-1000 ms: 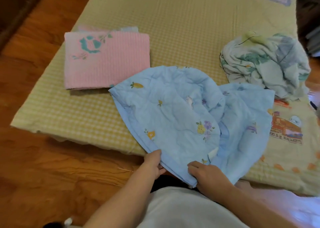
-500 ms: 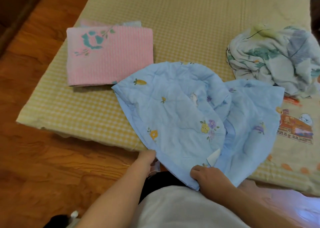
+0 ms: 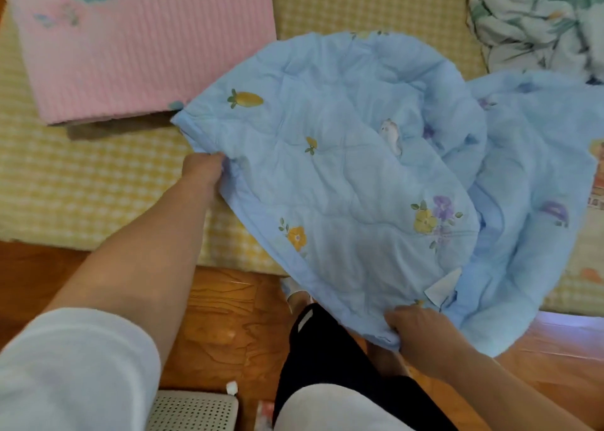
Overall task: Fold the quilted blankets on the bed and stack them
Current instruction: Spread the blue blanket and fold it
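Gripping blue quilt point(image 3: 343, 175), label point(image 3: 441, 288) unreadable

3 quilted blankets on 1 bed point(image 3: 98, 185): 1 pink folded blanket point(image 3: 137, 48), 1 blue blanket point(image 3: 343, 185), 1 white-green crumpled blanket point(image 3: 539, 15). 2 hands: left hand point(image 3: 202, 172), right hand point(image 3: 421, 329).

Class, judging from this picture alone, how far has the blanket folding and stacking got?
Done: the pink blanket lies folded flat on the bed. In hand: the left hand and right hand each grip an edge of the blue blanket, still unfolded. Left: the white floral blanket sits crumpled, and nothing is visibly stacked on the pink one yet.
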